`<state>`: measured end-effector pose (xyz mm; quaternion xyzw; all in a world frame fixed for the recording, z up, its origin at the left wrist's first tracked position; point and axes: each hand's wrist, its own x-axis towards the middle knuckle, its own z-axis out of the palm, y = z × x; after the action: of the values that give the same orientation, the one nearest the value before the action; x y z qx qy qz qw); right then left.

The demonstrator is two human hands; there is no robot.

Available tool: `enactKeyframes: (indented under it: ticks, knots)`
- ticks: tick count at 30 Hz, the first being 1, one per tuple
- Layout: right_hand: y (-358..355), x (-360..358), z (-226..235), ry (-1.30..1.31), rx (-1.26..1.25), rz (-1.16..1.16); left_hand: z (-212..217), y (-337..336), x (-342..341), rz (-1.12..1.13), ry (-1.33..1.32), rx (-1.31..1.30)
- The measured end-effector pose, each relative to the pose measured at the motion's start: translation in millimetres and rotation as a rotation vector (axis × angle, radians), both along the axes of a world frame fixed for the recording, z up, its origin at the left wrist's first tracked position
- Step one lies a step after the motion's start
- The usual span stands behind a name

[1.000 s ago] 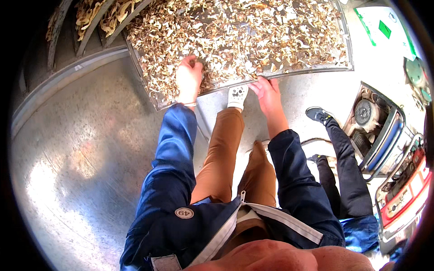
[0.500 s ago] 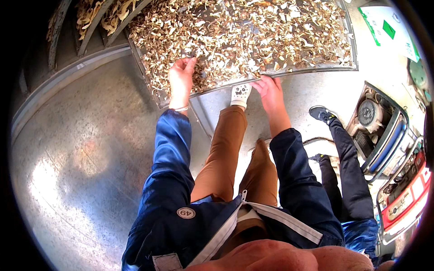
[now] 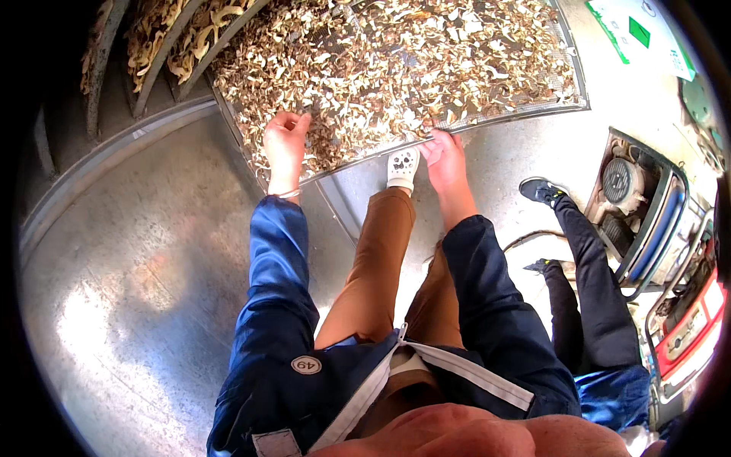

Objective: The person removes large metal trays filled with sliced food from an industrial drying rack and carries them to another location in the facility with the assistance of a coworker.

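Observation:
A wide mesh tray (image 3: 533, 115) with a thin dark frame stretches across the top of the view. Pale and brown dried slices (image 3: 396, 72), possibly mushroom, lie scattered over its mesh. My left hand (image 3: 284, 148) is over the tray's near left corner, among the slices, with thumb and fingers pinched together. Whatever may be between those fingertips is too small to make out. At the middle of the near edge, my right hand (image 3: 446, 164) grips the frame, its fingers partly hidden at the rim.
Curved dark bars of a rack (image 3: 164, 57) holding more dried slices stand at the upper left. To the right are another person's legs (image 3: 582, 266), a machine with a round vented motor (image 3: 624, 183) and a red machine (image 3: 689, 335). A white-and-green box (image 3: 640, 34) sits at the upper right.
The tray and both hands appear slightly farther left in view. My left hand has shifted left and a little nearer, still pinched. My right hand remains at the near edge.

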<state>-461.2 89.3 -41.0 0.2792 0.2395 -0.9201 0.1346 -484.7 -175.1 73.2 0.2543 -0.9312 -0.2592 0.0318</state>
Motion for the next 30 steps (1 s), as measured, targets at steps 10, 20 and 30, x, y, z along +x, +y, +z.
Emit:
enactKeyframes:
  ticks: [10,20,30]
  knots:
    - [5,3,2,-0.097,0.026,-0.001,5,11,-106,-0.358,0.329,-0.196]
    - [2,-2,11,-0.194,0.077,0.017,16,113,-302,-0.788,0.608,-0.533]
    - [3,-6,12,-0.214,0.043,0.051,30,150,-333,-0.808,0.554,-0.589]
